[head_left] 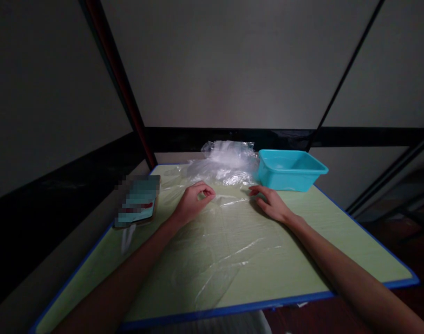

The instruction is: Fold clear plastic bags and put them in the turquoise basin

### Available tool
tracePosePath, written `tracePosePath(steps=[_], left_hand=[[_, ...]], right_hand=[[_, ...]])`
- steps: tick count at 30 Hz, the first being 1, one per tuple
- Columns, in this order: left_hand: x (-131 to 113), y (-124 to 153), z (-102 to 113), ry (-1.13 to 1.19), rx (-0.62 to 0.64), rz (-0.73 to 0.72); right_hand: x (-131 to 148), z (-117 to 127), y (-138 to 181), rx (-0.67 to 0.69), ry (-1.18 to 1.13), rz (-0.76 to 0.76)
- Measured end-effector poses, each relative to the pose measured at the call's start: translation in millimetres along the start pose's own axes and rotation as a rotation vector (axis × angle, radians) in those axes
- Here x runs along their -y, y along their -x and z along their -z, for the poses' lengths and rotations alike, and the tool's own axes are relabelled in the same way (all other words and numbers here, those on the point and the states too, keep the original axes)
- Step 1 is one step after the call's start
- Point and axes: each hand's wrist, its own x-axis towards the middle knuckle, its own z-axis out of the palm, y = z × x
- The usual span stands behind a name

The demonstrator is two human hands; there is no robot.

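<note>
A large clear plastic bag (229, 253) lies spread flat over the middle of the table, its creases catching the light. The thumb and fingertips of my left hand (194, 200) are pinched together at the far left part of this film. To the right, my right hand (271, 204) rests over the film's far right side with thumb and fingers apart, holding nothing. Behind both hands sits a crumpled heap of clear plastic bags (229, 160).
A turquoise plastic basin (290, 178) stands at the back right of the table. At the left edge lies a phone-like flat item (138, 199), blurred out. The pale green table (312, 222) has a blue edge and backs onto a wall (232, 65).
</note>
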Motion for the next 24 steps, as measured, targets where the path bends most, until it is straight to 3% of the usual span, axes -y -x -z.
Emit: tracePosePath(steps=[24], left_hand=[[-10, 8, 17, 0.093, 0.454, -0.067]], right_hand=[[-4, 5, 3, -0.080, -0.090, 0.031]])
